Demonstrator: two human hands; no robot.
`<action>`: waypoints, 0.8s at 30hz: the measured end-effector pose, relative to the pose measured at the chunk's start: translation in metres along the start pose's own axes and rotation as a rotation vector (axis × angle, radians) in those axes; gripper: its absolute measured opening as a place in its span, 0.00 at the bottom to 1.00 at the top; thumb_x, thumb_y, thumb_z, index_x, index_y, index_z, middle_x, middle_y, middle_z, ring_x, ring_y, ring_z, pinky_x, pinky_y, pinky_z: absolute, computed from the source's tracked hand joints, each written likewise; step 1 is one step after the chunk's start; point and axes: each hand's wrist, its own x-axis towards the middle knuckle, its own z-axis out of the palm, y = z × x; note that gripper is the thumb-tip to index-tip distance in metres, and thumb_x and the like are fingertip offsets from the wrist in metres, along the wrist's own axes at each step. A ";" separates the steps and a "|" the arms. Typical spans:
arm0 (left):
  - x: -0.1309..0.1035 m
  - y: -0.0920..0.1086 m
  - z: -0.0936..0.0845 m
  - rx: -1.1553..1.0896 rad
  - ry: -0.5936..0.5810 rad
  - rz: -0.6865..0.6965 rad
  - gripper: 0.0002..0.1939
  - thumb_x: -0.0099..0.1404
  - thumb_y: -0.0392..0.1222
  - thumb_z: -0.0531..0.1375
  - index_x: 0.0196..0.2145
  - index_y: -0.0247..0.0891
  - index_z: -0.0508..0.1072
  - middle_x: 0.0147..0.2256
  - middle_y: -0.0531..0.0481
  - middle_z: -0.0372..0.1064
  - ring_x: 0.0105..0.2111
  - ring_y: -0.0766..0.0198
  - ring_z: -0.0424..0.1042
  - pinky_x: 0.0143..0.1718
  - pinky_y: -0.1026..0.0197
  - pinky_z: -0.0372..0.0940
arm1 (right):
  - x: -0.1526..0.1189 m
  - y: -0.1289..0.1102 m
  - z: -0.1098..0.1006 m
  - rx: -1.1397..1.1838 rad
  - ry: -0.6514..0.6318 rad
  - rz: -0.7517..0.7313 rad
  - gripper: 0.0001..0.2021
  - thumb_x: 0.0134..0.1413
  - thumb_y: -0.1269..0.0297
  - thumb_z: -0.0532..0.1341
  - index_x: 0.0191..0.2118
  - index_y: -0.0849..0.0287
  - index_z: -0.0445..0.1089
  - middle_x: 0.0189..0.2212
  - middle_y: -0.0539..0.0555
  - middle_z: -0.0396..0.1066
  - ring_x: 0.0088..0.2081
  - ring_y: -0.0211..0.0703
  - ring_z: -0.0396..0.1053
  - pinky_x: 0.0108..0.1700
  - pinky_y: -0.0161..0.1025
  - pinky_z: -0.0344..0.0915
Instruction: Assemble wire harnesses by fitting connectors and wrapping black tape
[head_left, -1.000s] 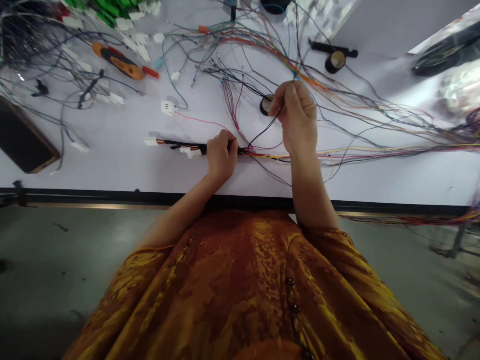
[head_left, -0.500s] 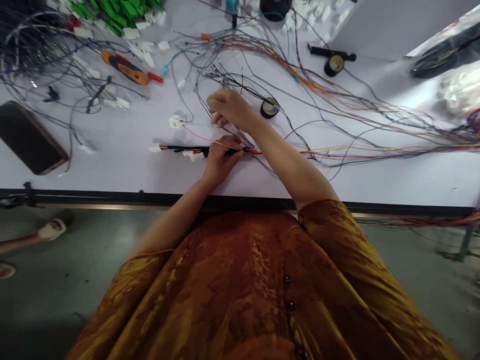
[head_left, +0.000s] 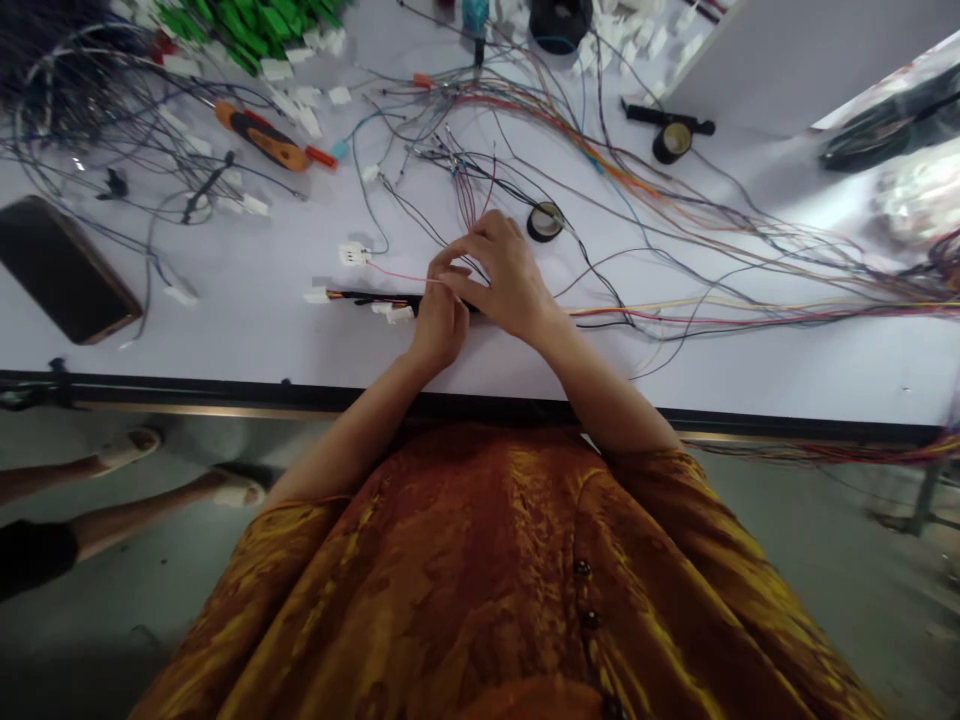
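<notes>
My left hand (head_left: 440, 328) is closed around a wire bundle wrapped in black tape (head_left: 375, 297), which lies along the table near its front edge. White connectors (head_left: 397, 314) hang at the bundle's side, and another white connector (head_left: 316, 295) caps its left end. My right hand (head_left: 511, 277) arches over the bundle, its thumb and fingertips drawn together at my left fingers. Whatever they pinch is hidden. A thin pink wire runs from my fingers to a white connector block (head_left: 352, 254). Loose yellow and red wires (head_left: 720, 308) stretch from the bundle to the right.
Behind my hands lie a tape roll (head_left: 544, 222) and loose wires (head_left: 570, 130). An orange-handled screwdriver (head_left: 262, 138), a phone (head_left: 66, 270) and green connectors (head_left: 255, 25) are on the left. Another tape roll (head_left: 672, 143) sits back right. A person's legs (head_left: 150, 505) show below the table.
My right hand has come down and toward me from above the wires, meeting my left hand at the bundle. My left hand keeps its grip. More of the other person's legs shows at left.
</notes>
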 end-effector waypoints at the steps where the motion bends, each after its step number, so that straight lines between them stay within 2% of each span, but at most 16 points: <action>1: -0.002 -0.004 0.003 0.036 -0.011 -0.020 0.21 0.76 0.54 0.48 0.59 0.41 0.61 0.58 0.35 0.65 0.62 0.47 0.65 0.63 0.39 0.62 | 0.006 -0.006 0.005 -0.050 -0.022 -0.009 0.09 0.61 0.59 0.65 0.38 0.59 0.75 0.45 0.58 0.69 0.52 0.52 0.65 0.56 0.50 0.63; 4: -0.008 -0.011 0.010 0.094 -0.056 -0.054 0.23 0.74 0.57 0.50 0.58 0.41 0.63 0.56 0.35 0.67 0.62 0.44 0.63 0.65 0.38 0.59 | 0.027 -0.022 0.021 -0.083 -0.141 -0.017 0.10 0.58 0.62 0.67 0.30 0.60 0.71 0.39 0.56 0.68 0.50 0.51 0.65 0.54 0.49 0.63; 6: -0.008 -0.009 0.011 0.101 -0.079 -0.064 0.19 0.74 0.55 0.50 0.55 0.42 0.66 0.51 0.37 0.70 0.60 0.46 0.65 0.64 0.39 0.58 | 0.040 -0.031 0.026 0.011 -0.259 0.001 0.12 0.59 0.64 0.66 0.27 0.60 0.68 0.32 0.52 0.66 0.42 0.42 0.65 0.50 0.43 0.64; 8: -0.005 -0.002 0.009 0.119 -0.105 -0.062 0.16 0.75 0.52 0.49 0.49 0.42 0.69 0.45 0.39 0.71 0.54 0.47 0.68 0.60 0.40 0.61 | 0.050 -0.040 0.020 0.200 -0.330 0.055 0.12 0.62 0.65 0.64 0.28 0.61 0.66 0.26 0.47 0.62 0.33 0.33 0.61 0.42 0.36 0.63; 10: 0.001 0.006 0.004 0.134 -0.119 -0.042 0.14 0.76 0.48 0.48 0.44 0.40 0.70 0.43 0.40 0.71 0.50 0.50 0.69 0.56 0.44 0.63 | 0.054 -0.048 0.001 0.439 -0.297 0.094 0.08 0.65 0.65 0.61 0.33 0.62 0.68 0.25 0.44 0.58 0.27 0.29 0.55 0.33 0.31 0.58; 13: 0.007 0.016 -0.003 0.118 -0.107 -0.031 0.13 0.76 0.44 0.48 0.43 0.40 0.71 0.43 0.42 0.70 0.46 0.54 0.69 0.52 0.49 0.64 | 0.043 -0.054 -0.042 0.655 -0.088 0.048 0.07 0.65 0.62 0.61 0.44 0.58 0.73 0.28 0.43 0.61 0.24 0.27 0.52 0.27 0.30 0.53; 15: 0.009 0.017 -0.004 0.100 -0.094 -0.036 0.13 0.76 0.43 0.49 0.43 0.41 0.73 0.41 0.43 0.69 0.44 0.56 0.68 0.49 0.51 0.64 | 0.022 -0.051 -0.071 0.670 0.062 0.004 0.07 0.63 0.59 0.63 0.44 0.53 0.75 0.30 0.44 0.65 0.24 0.28 0.56 0.29 0.32 0.59; 17: 0.008 0.015 -0.003 0.090 -0.072 -0.034 0.12 0.76 0.43 0.51 0.42 0.41 0.74 0.39 0.44 0.69 0.42 0.56 0.68 0.47 0.51 0.64 | -0.009 -0.043 -0.093 0.679 0.105 -0.012 0.11 0.61 0.52 0.65 0.43 0.51 0.77 0.28 0.45 0.66 0.25 0.31 0.62 0.39 0.38 0.68; 18: 0.008 0.014 -0.001 0.088 -0.061 -0.031 0.12 0.75 0.43 0.51 0.42 0.41 0.74 0.39 0.44 0.69 0.42 0.56 0.68 0.47 0.50 0.64 | -0.028 -0.038 -0.101 0.695 0.064 -0.007 0.16 0.60 0.46 0.65 0.45 0.50 0.77 0.25 0.45 0.64 0.26 0.33 0.65 0.46 0.43 0.70; 20: 0.007 0.011 0.002 0.090 -0.043 -0.026 0.12 0.75 0.44 0.52 0.41 0.42 0.75 0.39 0.44 0.69 0.41 0.55 0.68 0.46 0.50 0.64 | -0.068 -0.027 -0.111 0.760 -0.091 0.028 0.29 0.54 0.34 0.64 0.55 0.44 0.73 0.23 0.44 0.66 0.28 0.40 0.73 0.58 0.53 0.67; 22: 0.007 0.008 0.004 0.100 -0.035 -0.023 0.12 0.75 0.44 0.52 0.41 0.41 0.75 0.39 0.44 0.69 0.42 0.55 0.68 0.46 0.49 0.64 | -0.109 -0.018 -0.113 0.829 -0.243 0.078 0.43 0.47 0.27 0.63 0.66 0.42 0.62 0.22 0.44 0.70 0.32 0.46 0.78 0.62 0.57 0.63; 24: 0.007 0.007 0.005 0.112 -0.033 -0.016 0.13 0.75 0.45 0.52 0.41 0.41 0.75 0.40 0.43 0.69 0.42 0.54 0.68 0.47 0.49 0.64 | -0.148 -0.013 -0.110 0.812 -0.366 0.207 0.51 0.39 0.21 0.61 0.64 0.49 0.66 0.22 0.49 0.73 0.35 0.52 0.79 0.59 0.57 0.66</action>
